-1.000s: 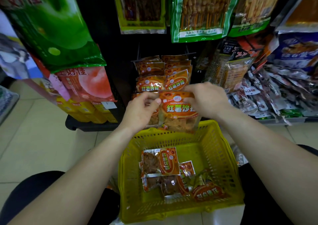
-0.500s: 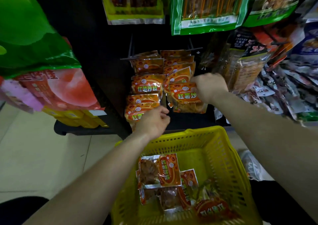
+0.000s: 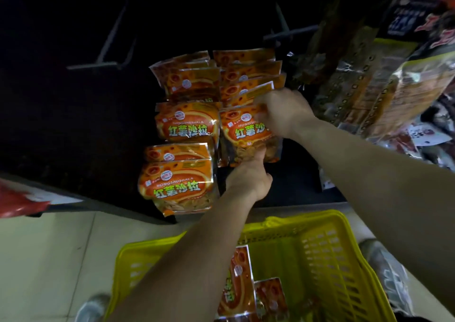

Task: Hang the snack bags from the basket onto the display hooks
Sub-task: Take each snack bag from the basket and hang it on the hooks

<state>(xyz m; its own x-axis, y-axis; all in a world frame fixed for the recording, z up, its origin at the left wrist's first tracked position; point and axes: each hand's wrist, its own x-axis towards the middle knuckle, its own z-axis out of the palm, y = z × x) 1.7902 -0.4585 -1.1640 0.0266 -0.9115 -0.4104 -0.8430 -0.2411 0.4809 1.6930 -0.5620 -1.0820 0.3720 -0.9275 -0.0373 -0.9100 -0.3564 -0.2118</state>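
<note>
Pinching the snack bag (image 3: 248, 134) up top, the right hand (image 3: 283, 114) held it above the yellow basket (image 3: 344, 260); left hand (image 3: 248, 178) touched its bottom, finger curl unclear.

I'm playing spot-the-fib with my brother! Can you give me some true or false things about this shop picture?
1. The basket is yellow. True.
2. The basket has nothing in it. False: snack bags lie inside.
3. The right hand holds the top of an orange bag. True.
4. The left hand is inside the basket. False: it is up at the orange bag's bottom edge.
</note>
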